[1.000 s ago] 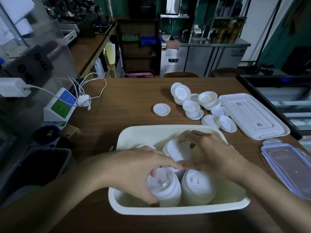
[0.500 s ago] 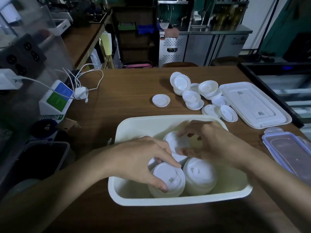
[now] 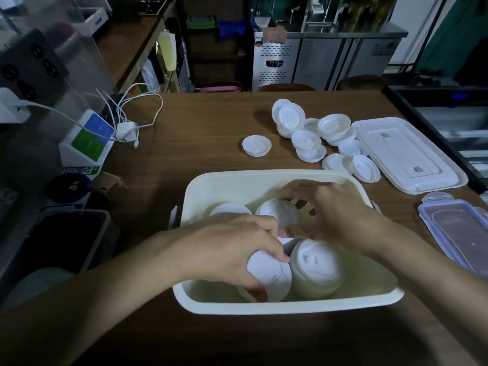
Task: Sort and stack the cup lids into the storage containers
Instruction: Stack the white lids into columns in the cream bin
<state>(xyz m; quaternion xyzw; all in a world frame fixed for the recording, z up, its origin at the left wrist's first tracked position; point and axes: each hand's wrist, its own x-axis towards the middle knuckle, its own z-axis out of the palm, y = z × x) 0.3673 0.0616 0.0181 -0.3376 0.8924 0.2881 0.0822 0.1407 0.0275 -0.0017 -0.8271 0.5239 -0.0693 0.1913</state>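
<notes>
Café back-counter: steel undercounter fridge (image 3: 303, 62), cup lids (image 3: 311, 136).

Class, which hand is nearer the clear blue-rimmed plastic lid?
Right. The right hand, in the cream plastic tub, is left of the clear blue-rimmed lid; the left hand farther left.

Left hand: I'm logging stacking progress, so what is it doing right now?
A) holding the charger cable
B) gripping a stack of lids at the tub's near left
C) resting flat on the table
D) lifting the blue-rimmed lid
B: the left hand curls its fingers round the near lid stack inside the cream tub, while the right hand grips the far lid stack.
</notes>
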